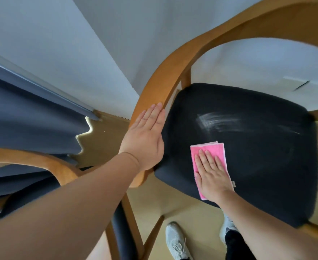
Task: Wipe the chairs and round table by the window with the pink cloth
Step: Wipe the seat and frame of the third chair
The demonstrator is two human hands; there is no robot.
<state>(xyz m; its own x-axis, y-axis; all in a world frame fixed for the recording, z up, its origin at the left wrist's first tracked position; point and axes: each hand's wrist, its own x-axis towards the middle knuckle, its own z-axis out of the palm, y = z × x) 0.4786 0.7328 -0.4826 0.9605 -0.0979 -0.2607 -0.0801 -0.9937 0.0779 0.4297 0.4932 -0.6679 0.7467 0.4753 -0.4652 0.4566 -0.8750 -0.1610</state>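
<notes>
A folded pink terry cloth with a pale trimmed edge (210, 146) lies flat on the dark padded seat (257, 156) of a wooden armchair, close to the seat's near edge and toward its left corner. The right hand (212, 175) presses down on the cloth with straight, slightly spread fingers, covering most of it; only the far strip and the left margin of the cloth show. Further in, toward the middle of the seat's far half, a pale streaked smear (218, 121) marks the dark fabric.

The left hand (145, 139) rests open, fingers straight and together, on the chair's curved honey-coloured wooden rail (173, 59), which runs along the seat's left edge and arches over its far edge.

Left of the chair hangs a pleated slate-blue curtain (32, 119) against a white wall (79, 34). The bent wooden arm of a second chair (47, 164) shows by the left forearm. Below the seat's near edge, two white knit sneakers (175, 241) stand on the light wooden floor (173, 199).
</notes>
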